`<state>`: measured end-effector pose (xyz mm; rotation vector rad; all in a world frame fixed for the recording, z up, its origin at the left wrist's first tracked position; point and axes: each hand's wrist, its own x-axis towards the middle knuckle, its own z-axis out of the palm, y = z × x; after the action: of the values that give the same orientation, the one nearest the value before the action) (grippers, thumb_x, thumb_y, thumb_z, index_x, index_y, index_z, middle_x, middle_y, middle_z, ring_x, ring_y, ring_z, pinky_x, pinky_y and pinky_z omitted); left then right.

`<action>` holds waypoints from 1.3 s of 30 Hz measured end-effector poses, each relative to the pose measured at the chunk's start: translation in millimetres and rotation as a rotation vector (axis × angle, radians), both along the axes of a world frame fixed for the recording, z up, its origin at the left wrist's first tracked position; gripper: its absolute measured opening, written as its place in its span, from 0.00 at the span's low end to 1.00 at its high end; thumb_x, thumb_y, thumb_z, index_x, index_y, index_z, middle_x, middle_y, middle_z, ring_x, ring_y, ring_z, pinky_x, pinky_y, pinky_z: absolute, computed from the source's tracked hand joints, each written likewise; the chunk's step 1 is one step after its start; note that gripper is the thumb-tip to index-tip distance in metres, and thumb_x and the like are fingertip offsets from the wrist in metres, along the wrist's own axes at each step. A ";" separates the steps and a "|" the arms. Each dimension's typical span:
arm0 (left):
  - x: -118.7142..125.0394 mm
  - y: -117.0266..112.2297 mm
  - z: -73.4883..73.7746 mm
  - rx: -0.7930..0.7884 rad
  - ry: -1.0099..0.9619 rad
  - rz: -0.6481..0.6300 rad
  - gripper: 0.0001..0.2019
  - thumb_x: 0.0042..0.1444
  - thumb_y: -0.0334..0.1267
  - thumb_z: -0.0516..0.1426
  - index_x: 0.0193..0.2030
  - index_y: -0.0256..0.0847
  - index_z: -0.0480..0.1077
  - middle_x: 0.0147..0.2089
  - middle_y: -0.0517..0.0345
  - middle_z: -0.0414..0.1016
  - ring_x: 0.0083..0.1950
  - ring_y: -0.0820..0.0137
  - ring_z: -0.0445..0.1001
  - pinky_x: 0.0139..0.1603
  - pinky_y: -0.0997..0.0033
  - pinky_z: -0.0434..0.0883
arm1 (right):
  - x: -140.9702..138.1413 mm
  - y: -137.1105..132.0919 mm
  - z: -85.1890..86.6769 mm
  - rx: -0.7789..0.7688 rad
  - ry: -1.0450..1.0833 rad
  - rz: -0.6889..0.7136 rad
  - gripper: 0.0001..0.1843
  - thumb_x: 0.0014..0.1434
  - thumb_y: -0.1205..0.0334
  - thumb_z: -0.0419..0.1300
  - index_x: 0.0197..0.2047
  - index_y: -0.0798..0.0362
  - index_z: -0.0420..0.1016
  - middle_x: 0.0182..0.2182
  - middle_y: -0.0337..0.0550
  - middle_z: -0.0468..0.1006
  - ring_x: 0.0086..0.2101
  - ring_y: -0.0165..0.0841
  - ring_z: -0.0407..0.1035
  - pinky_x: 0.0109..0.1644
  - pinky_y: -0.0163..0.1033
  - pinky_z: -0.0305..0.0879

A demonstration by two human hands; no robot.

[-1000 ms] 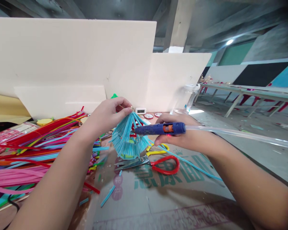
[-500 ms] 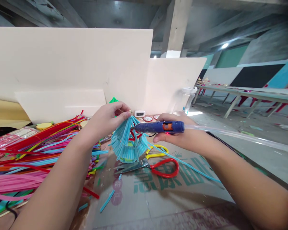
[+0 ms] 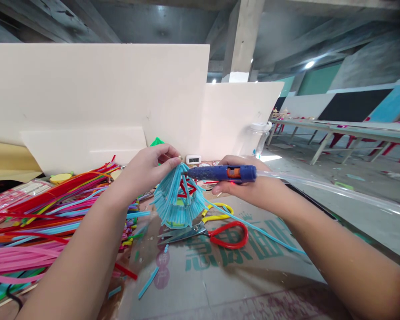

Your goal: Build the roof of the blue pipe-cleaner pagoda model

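My left hand (image 3: 156,162) pinches the top of a cone-shaped blue pipe-cleaner piece (image 3: 175,202), which stands upright with red strips showing through a gap in its side. In my right hand (image 3: 243,178) is a dark blue hot glue gun (image 3: 216,173), a clear glue stick (image 3: 303,180) running out of its back end. The gun's nozzle points left and lies at the upper part of the cone; whether it touches cannot be made out. Just in front of the cone lie open scissors (image 3: 200,230) with one red and one yellow handle. A long blue pipe cleaner (image 3: 263,230) trails off to the right.
Bundles of coloured pipe cleaners (image 3: 36,231) cover the left side. Behind stand white boards (image 3: 96,89), a small digital timer (image 3: 193,159) and a clear bottle (image 3: 256,138). Cut blue bits (image 3: 148,282) lie on the printed cardboard (image 3: 240,284).
The glue gun's nozzle has shifted slightly up along the cone. My left hand keeps its pinch at the top, and the whole view has tilted a little.
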<state>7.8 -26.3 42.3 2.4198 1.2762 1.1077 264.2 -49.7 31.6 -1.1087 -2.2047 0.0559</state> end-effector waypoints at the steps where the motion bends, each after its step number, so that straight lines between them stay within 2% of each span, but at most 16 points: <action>1: 0.1 0.1 0.1 0.002 -0.002 -0.002 0.14 0.60 0.48 0.53 0.40 0.40 0.72 0.33 0.57 0.76 0.35 0.68 0.72 0.34 0.72 0.67 | 0.2 0.5 -0.4 -0.006 0.004 -0.001 0.22 0.50 0.41 0.66 0.40 0.49 0.75 0.29 0.41 0.78 0.29 0.34 0.68 0.30 0.36 0.57; 8: 0.0 0.9 0.4 0.012 -0.003 -0.007 0.14 0.60 0.47 0.53 0.39 0.39 0.72 0.33 0.57 0.75 0.35 0.69 0.72 0.34 0.72 0.67 | 1.2 1.8 -2.6 -0.007 0.044 -0.012 0.19 0.51 0.44 0.66 0.40 0.49 0.75 0.27 0.39 0.76 0.27 0.34 0.68 0.29 0.36 0.56; 15: 0.0 -0.2 0.8 0.003 -0.003 -0.003 0.13 0.61 0.48 0.53 0.39 0.41 0.72 0.29 0.58 0.74 0.36 0.67 0.73 0.33 0.72 0.67 | -1.3 -2.2 2.5 -0.046 0.059 0.064 0.19 0.53 0.45 0.65 0.39 0.51 0.74 0.28 0.38 0.76 0.27 0.31 0.67 0.29 0.35 0.56; 20: -0.4 1.2 -0.2 0.000 -0.004 -0.002 0.14 0.61 0.48 0.53 0.40 0.41 0.72 0.28 0.58 0.73 0.36 0.66 0.73 0.33 0.71 0.68 | -1.7 -3.8 4.3 -0.059 0.059 0.100 0.21 0.54 0.44 0.65 0.43 0.52 0.74 0.30 0.39 0.77 0.29 0.31 0.68 0.30 0.35 0.58; 30: 0.0 0.3 0.3 -0.001 -0.005 0.003 0.14 0.60 0.48 0.53 0.40 0.40 0.73 0.29 0.58 0.74 0.36 0.67 0.73 0.33 0.72 0.67 | 0.9 -0.2 -0.6 -0.044 0.069 0.040 0.21 0.53 0.45 0.65 0.44 0.49 0.75 0.29 0.40 0.78 0.29 0.34 0.69 0.30 0.37 0.58; 39: 0.1 -0.3 1.0 -0.001 -0.002 0.010 0.14 0.60 0.48 0.53 0.39 0.41 0.73 0.28 0.59 0.74 0.35 0.67 0.73 0.34 0.71 0.68 | -1.6 -5.3 3.6 -0.096 0.113 0.153 0.24 0.54 0.44 0.65 0.47 0.51 0.74 0.33 0.43 0.79 0.32 0.34 0.71 0.34 0.37 0.62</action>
<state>8.0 -26.6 43.4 2.4140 1.2888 1.1115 262.7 -55.0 35.2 -0.9609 -2.2004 0.2858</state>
